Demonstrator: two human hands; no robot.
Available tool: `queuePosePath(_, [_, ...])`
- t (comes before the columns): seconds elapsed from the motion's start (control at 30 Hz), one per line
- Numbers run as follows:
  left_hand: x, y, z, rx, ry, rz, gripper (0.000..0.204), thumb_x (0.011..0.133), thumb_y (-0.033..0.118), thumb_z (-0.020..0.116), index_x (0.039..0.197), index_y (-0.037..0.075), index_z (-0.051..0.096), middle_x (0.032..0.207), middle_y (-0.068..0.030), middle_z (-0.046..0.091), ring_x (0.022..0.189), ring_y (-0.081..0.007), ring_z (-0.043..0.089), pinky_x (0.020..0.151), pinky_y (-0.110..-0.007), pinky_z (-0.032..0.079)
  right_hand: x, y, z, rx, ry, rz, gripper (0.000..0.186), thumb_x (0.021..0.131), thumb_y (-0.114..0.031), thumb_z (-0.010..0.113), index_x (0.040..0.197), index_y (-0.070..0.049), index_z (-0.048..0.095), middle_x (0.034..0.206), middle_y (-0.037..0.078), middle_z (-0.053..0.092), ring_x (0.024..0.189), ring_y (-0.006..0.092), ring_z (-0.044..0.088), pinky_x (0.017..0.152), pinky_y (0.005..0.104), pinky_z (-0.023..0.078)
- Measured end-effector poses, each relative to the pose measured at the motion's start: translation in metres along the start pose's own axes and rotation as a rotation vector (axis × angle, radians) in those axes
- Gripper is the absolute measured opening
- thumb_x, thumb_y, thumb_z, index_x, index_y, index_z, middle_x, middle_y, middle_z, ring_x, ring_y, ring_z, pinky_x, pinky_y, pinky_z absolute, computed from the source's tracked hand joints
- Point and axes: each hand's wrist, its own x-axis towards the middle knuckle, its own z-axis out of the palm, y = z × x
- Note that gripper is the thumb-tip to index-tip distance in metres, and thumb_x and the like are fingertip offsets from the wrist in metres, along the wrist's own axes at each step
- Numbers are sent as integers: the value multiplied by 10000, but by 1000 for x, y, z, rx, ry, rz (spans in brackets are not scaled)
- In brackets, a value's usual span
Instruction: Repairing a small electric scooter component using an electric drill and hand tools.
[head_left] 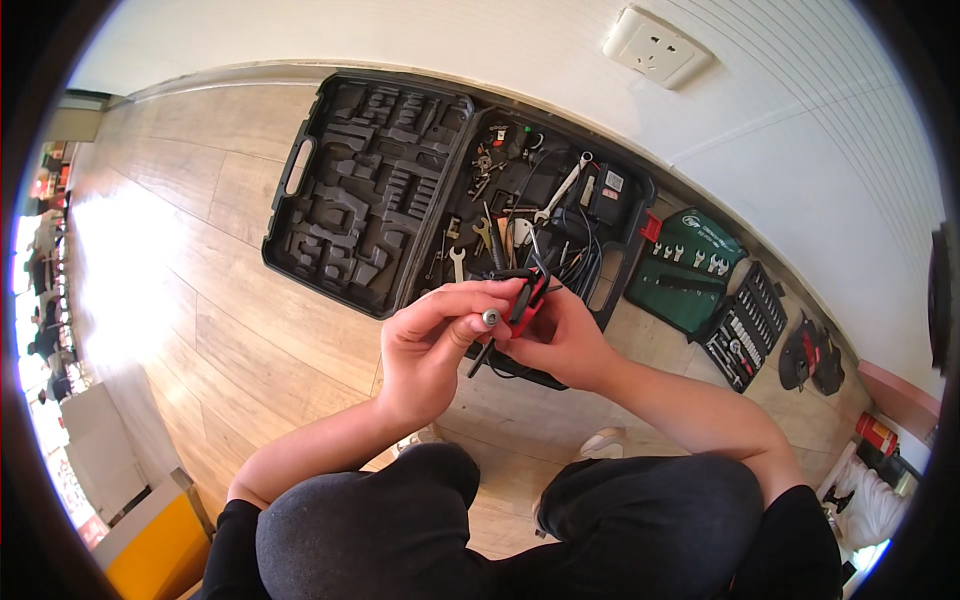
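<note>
My left hand [430, 350] pinches a small silver cylindrical metal piece [490, 318], end-on to the camera, against a red-and-black folding tool [524, 302] that looks like a hex key set. My right hand [560, 345] grips that tool, with dark bits sticking out of it. Both hands are held close together over the front of an open black plastic case [360, 190]. Its right half holds loose wrenches [565, 180], small metal parts, black cables and a black box [608, 190]; the left half has empty moulded slots.
Right of the case lie a green wrench roll [680, 260], a socket set [740, 325] and a dark red-and-black object [808, 355] along the white wall. A socket outlet [655, 45] is above. A red can [877, 433] stands at the right; a yellow box [145, 540] at lower left.
</note>
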Motion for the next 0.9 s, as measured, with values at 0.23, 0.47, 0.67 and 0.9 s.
queuePosePath(0.23, [0, -4, -5, -21, -65, 19, 121, 977, -26, 620, 1055, -26, 713, 1230, -193, 689, 979, -179, 690, 876, -322, 566, -2, 2, -5, 40, -13, -34, 583, 870, 30, 669, 1398, -88, 453, 1201, 25, 614, 1143, 106, 582, 960, 313, 505])
queuePosePath(0.47, [8, 7, 4, 323, -93, 223, 148, 915, -84, 650, 1029, -26, 725, 1161, -180, 708, 985, -214, 694, 859, -328, 584, -7, -1, -11, 105, -157, 145, 573, 868, -21, 665, 1397, -87, 455, 1155, 11, 597, 1073, 102, 570, 932, 288, 473])
queuePosePath(0.67, [9, 2, -2, 336, -118, 233, 127, 938, -54, 641, 1033, -22, 719, 1165, -181, 707, 1025, -209, 685, 883, -343, 578, -5, -5, -9, -25, -276, 91, 603, 858, -59, 719, 1397, -76, 448, 1180, 12, 588, 1081, 99, 565, 912, 278, 477])
queuePosePath(0.9, [8, 0, -5, -146, 103, -28, 175, 1092, 211, 497, 1139, 51, 551, 1136, -161, 677, 957, -174, 638, 907, -346, 527, -2, -30, -6, -675, 51, -292, 427, 794, -145, 847, 1141, -41, 621, 892, 72, 676, 810, 182, 677, 712, 328, 534])
